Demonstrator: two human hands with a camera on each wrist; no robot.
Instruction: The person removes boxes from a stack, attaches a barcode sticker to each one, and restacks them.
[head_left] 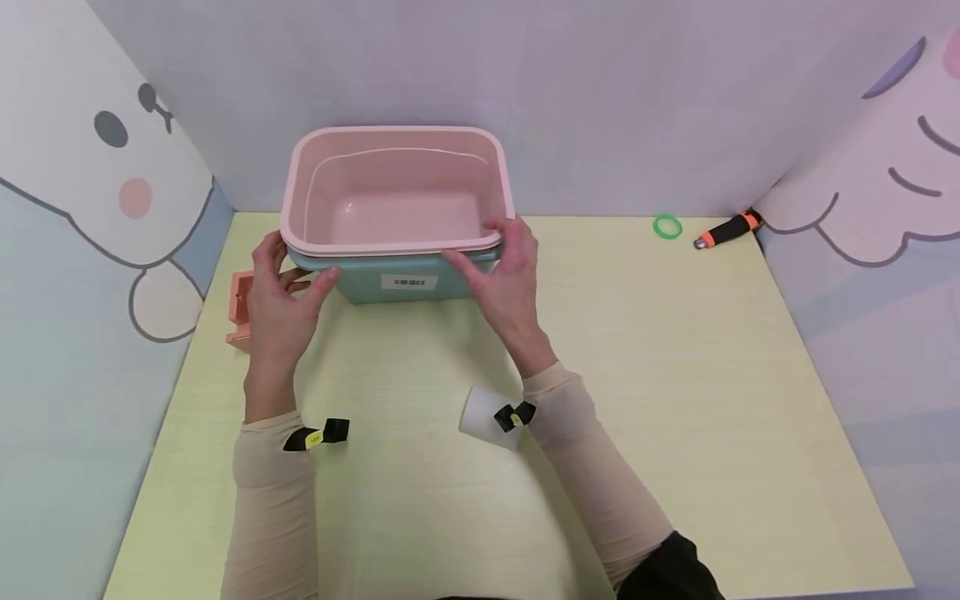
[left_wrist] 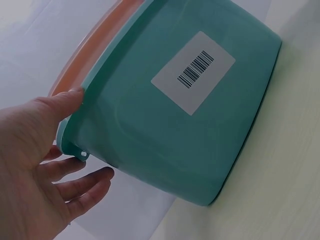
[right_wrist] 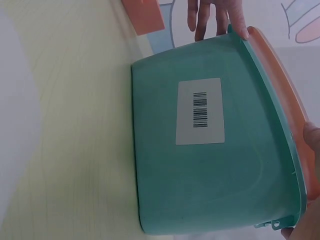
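A pink plastic bin (head_left: 397, 192) sits nested in a teal bin (head_left: 360, 285) at the back of the table, its rim just above the teal one. A barcode label (left_wrist: 195, 72) is stuck on the teal bin's near side. At the left front corner my left hand (head_left: 281, 312) holds the teal rim, thumb on top and fingers below. My right hand (head_left: 512, 287) grips the right front corner, its thumb at the pink rim and one fingertip reaching inside the pink bin; its other fingers are mostly hidden.
An orange-pink open box-like piece (head_left: 239, 308) stands left of the bins, partly behind the left hand. A white rounded object (head_left: 483, 417) lies near the right wrist. Farther right are a green ring (head_left: 667, 226) and a black-and-orange knife-like tool (head_left: 727, 230). Walls border the table.
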